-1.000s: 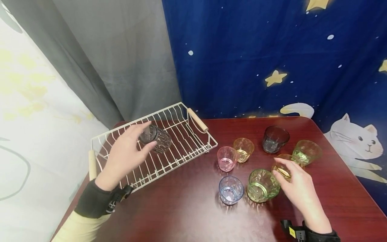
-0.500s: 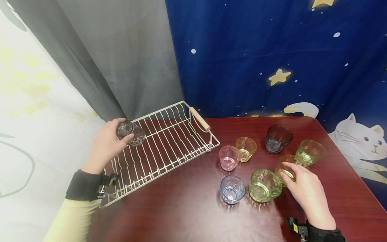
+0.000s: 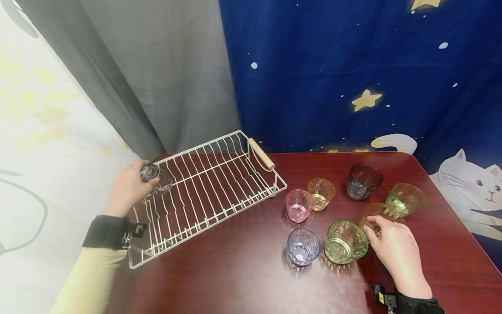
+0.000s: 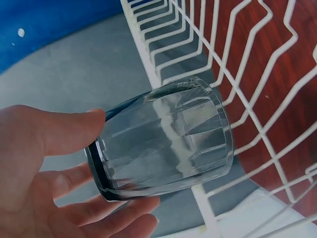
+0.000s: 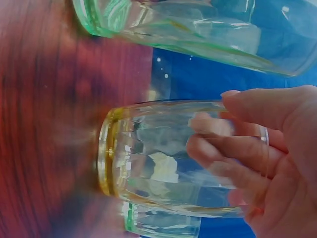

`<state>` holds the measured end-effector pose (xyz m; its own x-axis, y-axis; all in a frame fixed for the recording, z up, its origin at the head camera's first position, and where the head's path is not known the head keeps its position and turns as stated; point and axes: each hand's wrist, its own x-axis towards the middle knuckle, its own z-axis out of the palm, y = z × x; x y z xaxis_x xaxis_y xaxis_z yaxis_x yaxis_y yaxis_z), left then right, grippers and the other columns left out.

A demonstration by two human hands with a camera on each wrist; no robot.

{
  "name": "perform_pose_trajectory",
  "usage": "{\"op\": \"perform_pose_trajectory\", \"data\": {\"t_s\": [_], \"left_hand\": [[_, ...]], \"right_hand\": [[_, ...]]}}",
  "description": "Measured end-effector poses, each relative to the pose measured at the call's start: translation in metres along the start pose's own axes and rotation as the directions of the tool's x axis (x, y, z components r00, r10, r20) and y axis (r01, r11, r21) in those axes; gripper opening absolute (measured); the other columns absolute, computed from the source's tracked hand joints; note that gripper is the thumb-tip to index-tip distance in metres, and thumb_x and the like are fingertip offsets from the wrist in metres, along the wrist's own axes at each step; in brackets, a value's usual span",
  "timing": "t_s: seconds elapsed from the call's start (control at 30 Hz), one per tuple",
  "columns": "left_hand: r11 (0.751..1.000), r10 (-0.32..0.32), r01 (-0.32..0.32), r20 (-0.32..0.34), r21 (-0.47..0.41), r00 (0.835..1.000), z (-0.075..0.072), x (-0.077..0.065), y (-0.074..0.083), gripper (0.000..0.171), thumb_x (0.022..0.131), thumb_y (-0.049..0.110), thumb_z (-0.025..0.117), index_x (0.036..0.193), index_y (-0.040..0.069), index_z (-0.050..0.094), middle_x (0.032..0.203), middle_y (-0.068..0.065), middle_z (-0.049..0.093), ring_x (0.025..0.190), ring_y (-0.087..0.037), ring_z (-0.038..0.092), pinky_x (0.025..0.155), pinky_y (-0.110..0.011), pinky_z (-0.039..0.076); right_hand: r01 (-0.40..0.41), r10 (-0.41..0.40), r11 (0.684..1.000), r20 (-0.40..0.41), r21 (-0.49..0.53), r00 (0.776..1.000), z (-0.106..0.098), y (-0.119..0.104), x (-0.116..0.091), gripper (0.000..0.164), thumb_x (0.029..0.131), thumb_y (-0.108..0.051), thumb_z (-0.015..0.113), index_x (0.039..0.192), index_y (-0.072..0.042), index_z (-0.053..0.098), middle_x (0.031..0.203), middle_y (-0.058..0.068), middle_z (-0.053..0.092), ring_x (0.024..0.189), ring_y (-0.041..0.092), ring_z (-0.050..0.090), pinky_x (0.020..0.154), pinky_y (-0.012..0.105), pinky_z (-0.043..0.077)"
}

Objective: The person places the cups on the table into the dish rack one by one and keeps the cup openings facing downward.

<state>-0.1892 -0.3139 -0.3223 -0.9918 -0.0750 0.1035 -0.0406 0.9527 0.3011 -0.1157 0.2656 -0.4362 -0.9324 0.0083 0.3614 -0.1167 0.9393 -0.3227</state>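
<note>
My left hand (image 3: pixel 127 187) holds a dark grey clear glass (image 3: pixel 163 181) upside down and tilted over the left end of a white wire dish rack (image 3: pixel 207 223). In the left wrist view, thumb and fingers grip the glass's thick base, its mouth toward the wires; whether it touches them I cannot tell. At the right, my right hand (image 3: pixel 396 250) grips an upright yellow glass (image 5: pixel 158 158) near its rim, fingers partly seen through the glass. Whether its base rests on the table is unclear. Close by on its left stands a green glass (image 3: pixel 345 246).
On the red-brown table (image 3: pixel 235 274) stand a blue glass (image 3: pixel 303 248), a pink glass (image 3: pixel 299 208), another yellow glass (image 3: pixel 321 195), a dark glass (image 3: pixel 362 183) and a second green glass (image 3: pixel 405 200). The rack has a wooden handle (image 3: pixel 261 154). Curtains hang behind.
My left hand has carried the dark grey glass leftward, from the rack's middle to its left end. My right hand has stayed at the yellow glass, its fingers closing on it.
</note>
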Motion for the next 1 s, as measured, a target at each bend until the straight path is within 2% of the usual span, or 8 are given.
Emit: {"op": "perform_pose_trajectory", "data": {"t_s": [0.2,0.43,0.73,1.0], "left_hand": [[0.999,0.006,-0.008,0.049,0.040,0.999,0.006,0.006,-0.015,0.065,0.085,0.023,0.068,0.135,-0.010,0.041,0.119,-0.040,0.053,0.108,-0.057,0.051,0.091,-0.066,0.044],[0.999,-0.038,0.036,0.109,0.020,0.993,0.013,0.010,-0.026,0.065,0.087,0.021,0.064,0.137,-0.010,0.037,0.123,-0.042,0.050,0.113,-0.058,0.048,0.096,-0.068,0.042],[0.999,-0.043,0.041,0.124,0.018,0.991,0.018,0.013,-0.034,0.066,0.086,0.021,0.067,0.136,-0.011,0.038,0.121,-0.041,0.051,0.111,-0.058,0.048,0.092,-0.068,0.043],[1.000,-0.020,0.021,0.133,-0.009,0.991,0.025,0.013,-0.037,0.067,0.086,0.020,0.066,0.138,-0.012,0.039,0.123,-0.041,0.053,0.112,-0.057,0.051,0.096,-0.067,0.043]], "right_hand": [[0.032,-0.033,0.999,-0.061,-0.011,0.998,0.007,-0.002,0.000,0.022,0.079,-0.010,0.074,0.097,0.001,0.068,0.073,0.018,0.072,0.071,0.040,0.066,0.078,0.055,0.041],[0.019,-0.020,0.999,-0.044,-0.030,0.999,0.008,-0.003,0.000,0.019,0.080,-0.010,0.072,0.095,0.000,0.067,0.070,0.015,0.071,0.066,0.036,0.065,0.077,0.054,0.038],[0.020,-0.022,0.999,-0.038,-0.042,0.999,0.008,-0.005,0.002,0.016,0.080,-0.011,0.073,0.092,-0.002,0.066,0.065,0.011,0.069,0.062,0.034,0.062,0.072,0.053,0.035],[0.070,-0.073,0.996,-0.075,-0.048,0.994,0.004,-0.005,0.005,0.016,0.076,-0.012,0.076,0.087,-0.004,0.067,0.061,0.009,0.067,0.058,0.032,0.061,0.065,0.048,0.038]]}}
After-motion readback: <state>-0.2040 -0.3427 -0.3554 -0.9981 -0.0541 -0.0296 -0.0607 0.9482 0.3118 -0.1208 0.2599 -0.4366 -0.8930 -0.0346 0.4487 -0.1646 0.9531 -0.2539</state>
